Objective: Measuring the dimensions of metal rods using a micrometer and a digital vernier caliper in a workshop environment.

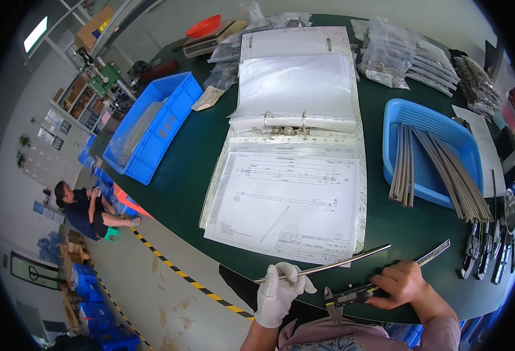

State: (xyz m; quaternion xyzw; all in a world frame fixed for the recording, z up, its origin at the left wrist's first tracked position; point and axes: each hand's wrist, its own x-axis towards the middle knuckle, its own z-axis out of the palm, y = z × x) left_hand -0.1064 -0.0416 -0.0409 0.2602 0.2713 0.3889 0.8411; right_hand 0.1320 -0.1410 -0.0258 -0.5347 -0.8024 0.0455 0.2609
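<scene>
In my left hand [279, 294], which wears a white glove, a thin metal rod [351, 259] is gripped near its left end. The rod slants up to the right over the table's front edge. My bare right hand [399, 285] is closed around a caliper [351, 296], its jaws pointing left towards the glove and its beam sticking out past my hand. Rod and caliper jaws are apart. Just beyond both hands lies an open ring binder [360, 193] with a technical drawing [286, 202] on its front page.
A light blue basket [391, 111] holds bundles of metal rods [453, 169] at the right. Several hand tools [484, 251] lie beside it. Bagged parts [386, 58] are piled behind. A blue bin [166, 137] with rods stands at the left, and a person [87, 210] sits beyond the table.
</scene>
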